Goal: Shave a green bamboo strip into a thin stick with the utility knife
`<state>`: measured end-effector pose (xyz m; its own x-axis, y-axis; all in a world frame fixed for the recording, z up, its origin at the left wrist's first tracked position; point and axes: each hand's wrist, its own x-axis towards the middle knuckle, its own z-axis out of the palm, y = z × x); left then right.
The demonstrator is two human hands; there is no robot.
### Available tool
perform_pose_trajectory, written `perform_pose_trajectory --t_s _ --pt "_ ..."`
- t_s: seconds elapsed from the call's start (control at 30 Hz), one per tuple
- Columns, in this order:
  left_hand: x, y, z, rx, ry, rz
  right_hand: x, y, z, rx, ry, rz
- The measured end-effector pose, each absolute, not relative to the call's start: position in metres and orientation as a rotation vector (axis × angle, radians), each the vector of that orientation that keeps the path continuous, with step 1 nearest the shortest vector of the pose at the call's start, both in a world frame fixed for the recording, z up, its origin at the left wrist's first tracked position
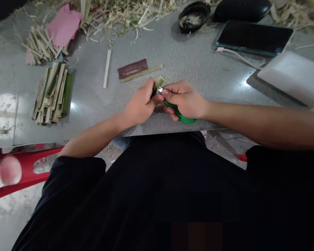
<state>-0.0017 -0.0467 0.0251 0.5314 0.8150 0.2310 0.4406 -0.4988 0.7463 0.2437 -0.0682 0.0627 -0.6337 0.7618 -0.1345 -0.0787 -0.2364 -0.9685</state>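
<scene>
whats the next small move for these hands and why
Probably a short, careful stroke of the green-handled tool along the pale strip: the left hand holds the strip, while the right hand grips the tool with its metal end by the strip.

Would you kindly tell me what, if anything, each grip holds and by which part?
The left grip holds a strip below its exposed far end; the right grip holds a metal-tipped tool by its green handle.
</scene>
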Motion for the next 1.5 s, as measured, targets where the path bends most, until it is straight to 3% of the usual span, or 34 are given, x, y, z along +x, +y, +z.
perform_pose_trajectory --t_s 0.4,0.97,1.3,1.5 --pt "0.006 -0.058 0.045 2.085 1.083 0.642 0.247 -0.055 0.055 -0.712 -1.470 2.174" --pt "0.007 -0.053 0.042 1.738 1.021 0.763 0.252 -0.055 0.061 -0.911 -1.479 1.955" --pt "0.014 -0.054 0.066 1.353 0.977 0.604 0.267 -0.033 0.042 -0.874 -1.642 2.084" --pt "0.009 -0.055 0.060 1.505 1.014 0.494 0.267 -0.035 0.055 -0.820 -1.667 2.089"
